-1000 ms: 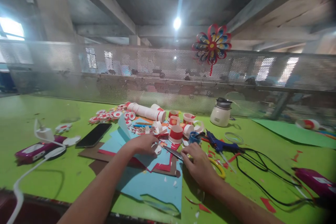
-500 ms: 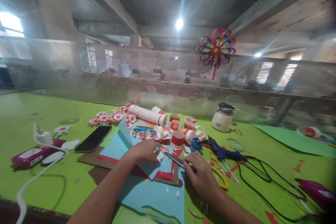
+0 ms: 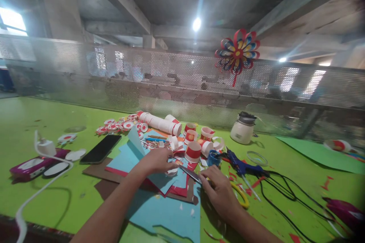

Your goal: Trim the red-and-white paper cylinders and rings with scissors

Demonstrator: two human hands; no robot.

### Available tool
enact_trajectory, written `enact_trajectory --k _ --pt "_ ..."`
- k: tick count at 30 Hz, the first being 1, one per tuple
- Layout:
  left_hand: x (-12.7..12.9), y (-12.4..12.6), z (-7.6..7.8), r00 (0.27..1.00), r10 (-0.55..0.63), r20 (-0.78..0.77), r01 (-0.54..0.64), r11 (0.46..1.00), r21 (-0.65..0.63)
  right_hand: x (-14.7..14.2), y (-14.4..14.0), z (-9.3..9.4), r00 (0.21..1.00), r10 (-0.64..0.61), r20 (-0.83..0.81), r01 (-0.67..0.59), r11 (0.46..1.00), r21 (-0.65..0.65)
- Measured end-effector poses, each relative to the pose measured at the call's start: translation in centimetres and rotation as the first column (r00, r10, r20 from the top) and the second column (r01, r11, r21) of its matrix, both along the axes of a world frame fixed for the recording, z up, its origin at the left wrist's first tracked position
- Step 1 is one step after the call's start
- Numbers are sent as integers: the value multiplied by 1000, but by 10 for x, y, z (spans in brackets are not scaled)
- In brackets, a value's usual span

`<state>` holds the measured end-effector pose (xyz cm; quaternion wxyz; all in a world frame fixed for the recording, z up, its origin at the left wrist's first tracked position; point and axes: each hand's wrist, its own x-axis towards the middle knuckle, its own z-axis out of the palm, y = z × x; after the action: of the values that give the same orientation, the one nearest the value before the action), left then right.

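The left hand (image 3: 158,160) pinches a small white and red paper piece (image 3: 172,171) at the middle of the green table (image 3: 42,121), seemingly steadying it for cutting. The right hand (image 3: 221,193) closes around the yellow-handled scissors (image 3: 196,176), blades aimed toward ten o'clock at the piece, their long axis running four to ten. Blue paper sheets (image 3: 168,209) lie beneath; a glue gun (image 3: 241,163) rests at two o'clock.

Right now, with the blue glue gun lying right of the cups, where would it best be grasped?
Probably by the handle end of the blue glue gun, coming from above. It lies flat on the green table, nozzle toward the blue tape roll, its black cord trailing right.
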<state>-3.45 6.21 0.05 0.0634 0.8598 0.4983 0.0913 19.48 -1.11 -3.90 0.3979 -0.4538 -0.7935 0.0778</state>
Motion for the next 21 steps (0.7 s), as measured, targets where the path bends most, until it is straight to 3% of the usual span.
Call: enact_trajectory --k 6,21 --pt "1 1 -3 1000 -20 -12 19 998 -56 2 3 -3 1000 -12 13 12 1000 -2" --pt "2 6 -11 998 -25 -64 25 1000 3 1 2 -3 999 -18 26 18 1000 -13"
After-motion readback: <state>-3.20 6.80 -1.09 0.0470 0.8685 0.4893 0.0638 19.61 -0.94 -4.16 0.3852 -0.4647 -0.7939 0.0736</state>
